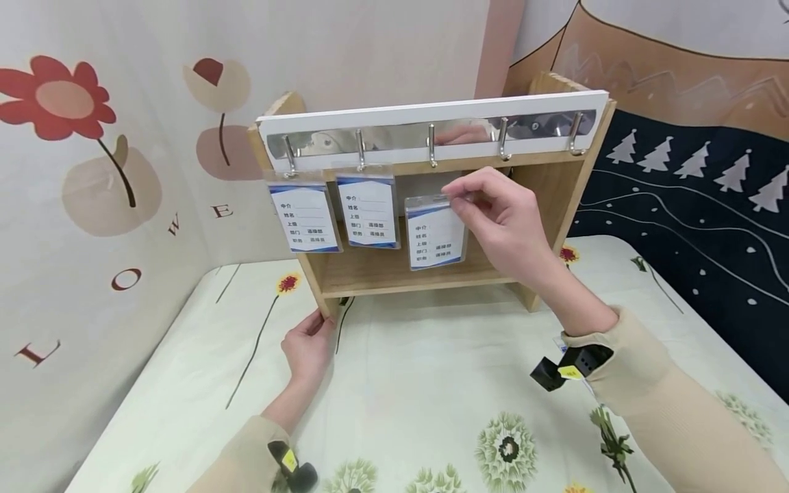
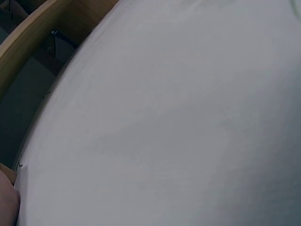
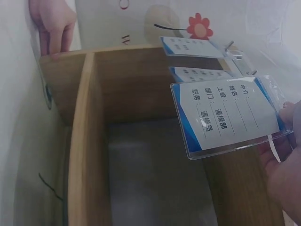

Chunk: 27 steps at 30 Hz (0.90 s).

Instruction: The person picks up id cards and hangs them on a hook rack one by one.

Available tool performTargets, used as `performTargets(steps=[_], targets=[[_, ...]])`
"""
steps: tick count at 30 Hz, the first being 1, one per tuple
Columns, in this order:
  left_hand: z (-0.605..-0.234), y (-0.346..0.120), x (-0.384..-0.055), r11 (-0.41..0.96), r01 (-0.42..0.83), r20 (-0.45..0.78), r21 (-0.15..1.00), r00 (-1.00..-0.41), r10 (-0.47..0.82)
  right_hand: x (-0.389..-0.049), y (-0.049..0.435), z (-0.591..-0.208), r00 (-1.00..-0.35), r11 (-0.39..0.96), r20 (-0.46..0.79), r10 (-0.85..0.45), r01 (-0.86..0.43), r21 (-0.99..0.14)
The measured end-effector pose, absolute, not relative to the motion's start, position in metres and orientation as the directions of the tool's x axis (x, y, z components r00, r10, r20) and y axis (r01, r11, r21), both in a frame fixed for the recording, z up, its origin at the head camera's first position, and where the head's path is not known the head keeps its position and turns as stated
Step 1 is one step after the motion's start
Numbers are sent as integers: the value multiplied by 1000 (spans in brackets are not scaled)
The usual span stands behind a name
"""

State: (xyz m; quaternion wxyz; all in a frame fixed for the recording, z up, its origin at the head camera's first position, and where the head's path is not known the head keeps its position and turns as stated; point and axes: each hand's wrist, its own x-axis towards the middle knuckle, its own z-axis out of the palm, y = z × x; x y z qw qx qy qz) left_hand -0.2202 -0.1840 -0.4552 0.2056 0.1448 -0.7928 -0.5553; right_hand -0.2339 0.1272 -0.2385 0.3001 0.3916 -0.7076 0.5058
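My right hand pinches the top edge of a clear-sleeved badge, holding it just below the middle hook of the hook rail. In the right wrist view this badge has a small white strip near the fingers. Two similar badges hang from the left hooks: one at the far left, the other beside it. Down at the left, my left hand grips the foot of the wooden shelf. Its fingers bend over the side board's end in the right wrist view.
Two more metal hooks, one inner and one at the far right, carry no badge. A flower-print cloth covers the table. Printed curtains stand behind, pale at the left and dark at the right.
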Motion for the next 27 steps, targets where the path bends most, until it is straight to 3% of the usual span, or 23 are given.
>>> performTargets(steps=[13, 27], targets=[[-457, -185, -221, 332, 22, 181, 943, -871, -457, -242, 111, -225, -512, 167, 856, -70, -852, -496], [-458, -185, -222, 349, 22, 189, 937, -872, -452, -246, 107, -231, -507, 193, 860, -54, -850, -489]])
